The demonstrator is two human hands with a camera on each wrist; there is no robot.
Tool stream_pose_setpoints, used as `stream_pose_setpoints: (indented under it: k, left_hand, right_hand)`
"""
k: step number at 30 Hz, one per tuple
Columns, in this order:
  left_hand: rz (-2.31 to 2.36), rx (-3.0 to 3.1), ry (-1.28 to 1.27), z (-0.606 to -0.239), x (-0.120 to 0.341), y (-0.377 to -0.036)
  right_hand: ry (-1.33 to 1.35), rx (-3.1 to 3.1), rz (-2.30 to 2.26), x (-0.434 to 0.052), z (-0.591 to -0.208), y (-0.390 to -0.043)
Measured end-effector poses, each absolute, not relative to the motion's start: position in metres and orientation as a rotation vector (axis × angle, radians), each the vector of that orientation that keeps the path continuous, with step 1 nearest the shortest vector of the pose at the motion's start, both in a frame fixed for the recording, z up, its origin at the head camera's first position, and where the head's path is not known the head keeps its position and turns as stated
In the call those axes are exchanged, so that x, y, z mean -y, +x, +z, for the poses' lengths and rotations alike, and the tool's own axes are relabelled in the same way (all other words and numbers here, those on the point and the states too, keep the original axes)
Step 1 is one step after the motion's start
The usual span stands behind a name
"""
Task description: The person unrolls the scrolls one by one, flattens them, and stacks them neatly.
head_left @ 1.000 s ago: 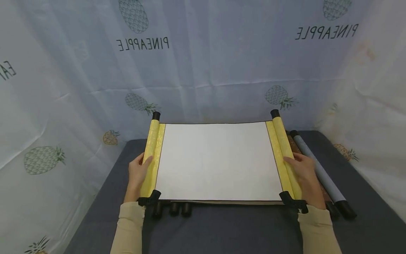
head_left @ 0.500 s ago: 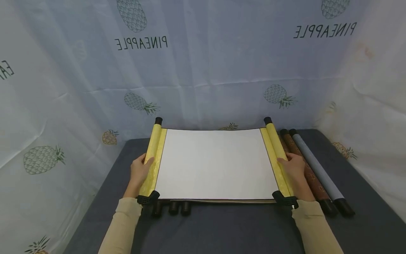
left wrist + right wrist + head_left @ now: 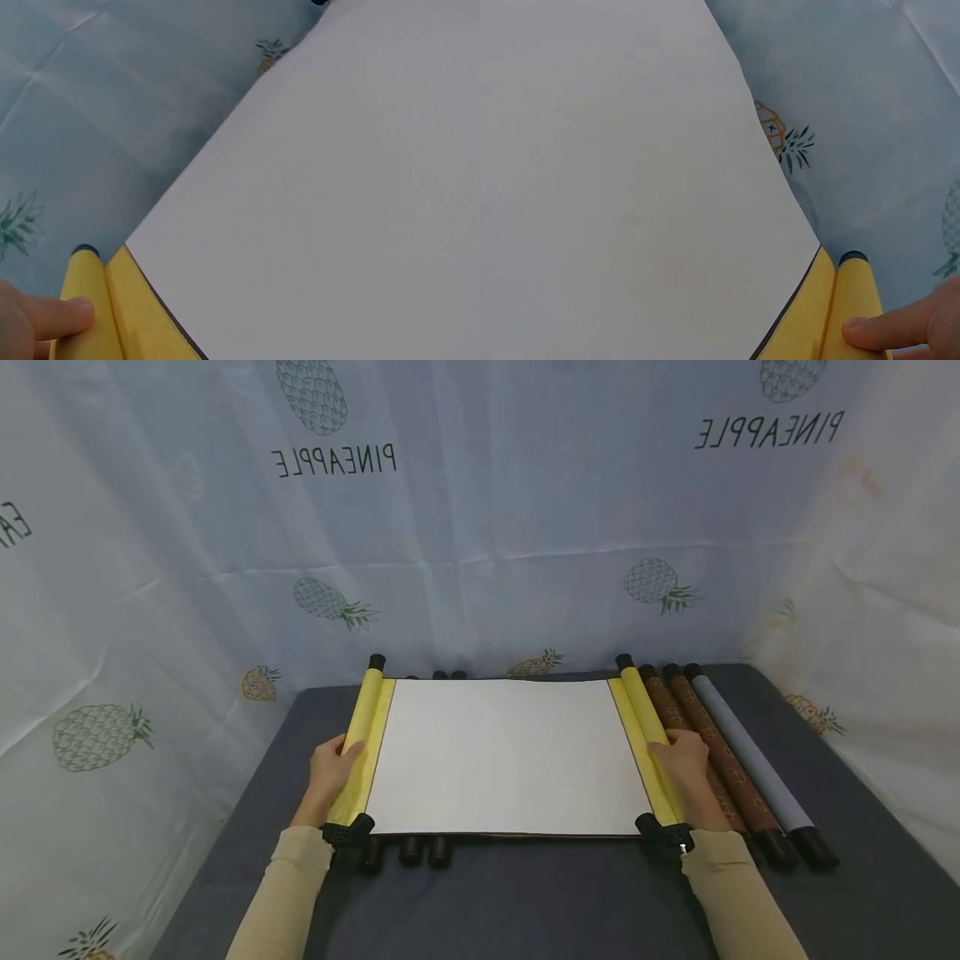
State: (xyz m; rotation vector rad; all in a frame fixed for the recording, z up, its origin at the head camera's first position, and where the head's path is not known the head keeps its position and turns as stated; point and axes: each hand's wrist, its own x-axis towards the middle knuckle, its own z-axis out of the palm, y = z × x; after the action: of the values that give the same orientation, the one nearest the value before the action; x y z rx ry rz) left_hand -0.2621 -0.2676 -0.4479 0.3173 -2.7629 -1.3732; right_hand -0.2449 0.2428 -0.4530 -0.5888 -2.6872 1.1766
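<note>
A blank white scroll (image 3: 502, 756) with yellow end bands is spread between my hands, level across the middle of the head view. My left hand (image 3: 327, 777) grips its left yellow roll (image 3: 367, 702), thumb on top. On the other side, the right yellow roll (image 3: 637, 697) is held by my right hand (image 3: 686, 768), also thumb on top. Both rolls have black end knobs at the far end. In the wrist views the left thumb (image 3: 64, 316) and right thumb (image 3: 877, 330) press on the yellow cloth.
Two brown patterned rolled scrolls (image 3: 731, 764) and a grey one (image 3: 753, 756) lie side by side at the right of the dark table (image 3: 510, 902). Several black knobs (image 3: 410, 852) show from under the white scroll's near and far edges. A pineapple-print curtain (image 3: 480, 510) surrounds the table.
The scroll has come down at its far edge, uncovering knobs behind it. My right hand has moved left, bringing the rolls closer together and exposing the brown scrolls.
</note>
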Motion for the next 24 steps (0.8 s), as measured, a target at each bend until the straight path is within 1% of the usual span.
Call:
stream_pose_setpoints:
  k: [8,24]
  left_hand:
    - [-1.390,2.764,0.360,-0.451,0.270,-0.264]
    - [-1.338,2.802,0.402,-0.472,0.263,-0.271]
  right_hand:
    - [-0.586,2.656,1.159,-0.242,-0.466,-0.251]
    - [-0.688,2.617,1.183,-0.239,-0.472,-0.257]
